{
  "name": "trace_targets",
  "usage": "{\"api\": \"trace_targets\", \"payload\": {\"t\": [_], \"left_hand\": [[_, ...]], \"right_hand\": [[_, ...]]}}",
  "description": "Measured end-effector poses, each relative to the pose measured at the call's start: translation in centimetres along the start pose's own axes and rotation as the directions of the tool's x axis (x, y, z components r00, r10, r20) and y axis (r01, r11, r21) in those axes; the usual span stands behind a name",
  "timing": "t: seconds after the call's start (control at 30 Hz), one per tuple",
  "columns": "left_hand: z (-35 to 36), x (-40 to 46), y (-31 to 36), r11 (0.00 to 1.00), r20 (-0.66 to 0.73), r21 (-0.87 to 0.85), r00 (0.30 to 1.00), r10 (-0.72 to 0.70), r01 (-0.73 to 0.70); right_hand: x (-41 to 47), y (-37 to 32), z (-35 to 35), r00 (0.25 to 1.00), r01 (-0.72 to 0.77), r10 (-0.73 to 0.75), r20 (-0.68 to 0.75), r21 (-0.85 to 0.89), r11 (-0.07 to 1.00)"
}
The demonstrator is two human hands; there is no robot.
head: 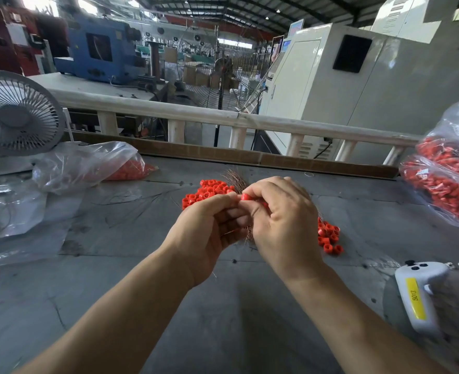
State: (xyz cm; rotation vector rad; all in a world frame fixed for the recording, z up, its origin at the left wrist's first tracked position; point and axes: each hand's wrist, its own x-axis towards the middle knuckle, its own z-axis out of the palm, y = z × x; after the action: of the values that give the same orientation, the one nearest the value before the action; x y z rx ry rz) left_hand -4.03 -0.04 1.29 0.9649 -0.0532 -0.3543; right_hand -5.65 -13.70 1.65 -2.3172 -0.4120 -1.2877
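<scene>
- A white controller [417, 295] lies at our near right on the grey worktop [223, 306].
- Above mid-worktop, our left hand [206, 230] curls round thin copper wires [233, 177], whose tips fan out beyond the knuckles.
- Our right hand [282, 222] pinches a red cap [246, 197] at its fingertips, touching the left hand's fingertips.
- A pile of caps [209, 190] lies just behind the hands, and a smaller heap [329, 237] just right of them.
- Farther off, a left bag [88, 163] and a right bag [444, 182] of caps flank us, and a fan [15, 112] stands far left.
</scene>
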Motion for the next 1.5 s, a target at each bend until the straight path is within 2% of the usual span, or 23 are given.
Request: {"api": "trace_targets", "payload": {"t": [0.27,0.47,0.67,1.03,1.3,1.5], "left_hand": [[-0.5,0.0,0.0,0.994,0.015,0.086,0.997,0.07,-0.071],[-0.7,0.3,0.0,0.991,-0.006,0.101,0.996,0.092,-0.091],[-1.0,0.5,-0.1,0.985,-0.021,0.13,0.993,0.117,-0.113],[-1.5,0.7,0.0,0.939,-0.157,0.27,0.953,0.259,-0.211],[-1.9,0.6,0.7,0.942,-0.249,0.235,0.922,0.297,-0.239],[-2.0,0.4,0.9,0.917,-0.325,0.303,0.877,0.354,-0.258]], "right_hand": [[0.3,0.1,-0.5,0.991,-0.002,0.011,0.132,-0.07,0.998],[0.1,0.1,-0.7,0.977,0.01,-0.002,0.212,-0.037,0.999],[0.1,0.3,-0.5,0.973,-0.014,0.003,0.233,0.045,0.999],[-0.4,0.3,0.1,0.958,-0.083,0.029,0.287,0.177,0.981],[-0.4,0.5,-0.1,0.92,-0.166,0.062,0.386,0.242,0.956],[-0.4,0.7,-0.2,0.901,-0.188,0.076,0.427,0.226,0.956]]}}
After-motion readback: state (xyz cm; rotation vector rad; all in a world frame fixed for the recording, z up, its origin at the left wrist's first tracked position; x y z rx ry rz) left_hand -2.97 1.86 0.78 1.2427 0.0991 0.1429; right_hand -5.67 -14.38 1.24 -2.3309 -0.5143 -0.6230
